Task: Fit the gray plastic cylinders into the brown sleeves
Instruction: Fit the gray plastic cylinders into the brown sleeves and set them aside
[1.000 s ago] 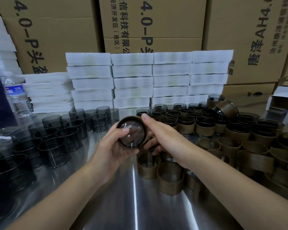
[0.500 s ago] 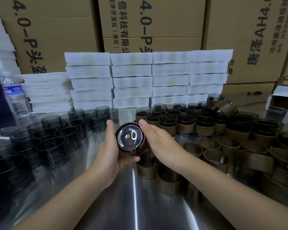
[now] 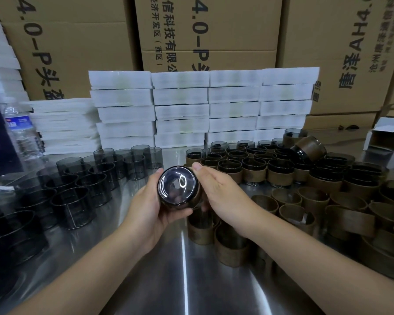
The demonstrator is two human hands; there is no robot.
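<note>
Gray plastic cylinder (image 3: 179, 186) is held above the surface (image 3: 184, 280) between both hands, tilted so that its closed, shiny base is turned toward the camera. It is gripped by the left hand (image 3: 143, 210) from the left side. The thumb is laid under its lower edge and the fingers (image 3: 158, 174) are curled up along its side. The right hand (image 3: 225, 198) is placed against the right side, with the thumb tip pressed on the upper rim; its other fingers are wrapped behind the cylinder and are mostly hidden. A thin brown edge is seen at the right side of the cylinder, but how far a sleeve is pushed on cannot be judged.

To the left, bare gray cylinders (image 3: 82, 194) are stood upright in a group on the metal surface. Behind the hands and to the right, sleeved cylinders (image 3: 255, 169) are set in rows. Nearer on the right, empty brown sleeves (image 3: 312, 196) are gathered close together — some upright, some lying. Further back, stacks of flat white packs (image 3: 180, 110) are lined against large cardboard boxes (image 3: 214, 30). A water bottle (image 3: 21, 130) is stood at the far left, and a small open white carton (image 3: 384, 137) at the far right.
</note>
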